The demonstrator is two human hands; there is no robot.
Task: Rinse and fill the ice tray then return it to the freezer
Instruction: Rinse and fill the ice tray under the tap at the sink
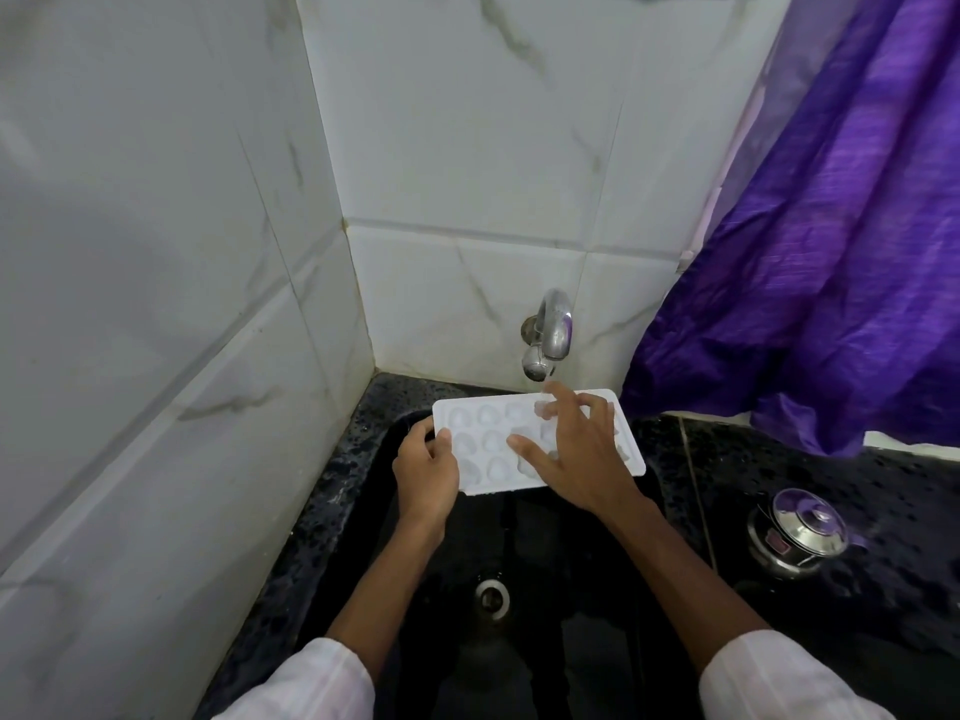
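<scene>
Pinching one end of the ice tray (483, 444) over the sink (550, 543): left hand (426, 472); right hand (576, 454) spread across its cups (490, 414).

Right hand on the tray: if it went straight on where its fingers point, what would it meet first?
The right hand lies spread on the ice tray, fingers toward the back wall. Straight on, it would probably meet the tap spout first; depth is unclear, so it might pass beneath to the wall.

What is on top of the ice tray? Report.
The right hand lies spread on the ice tray, hiding its right-side cups; the other cups show. The left hand grips its left edge.
</scene>
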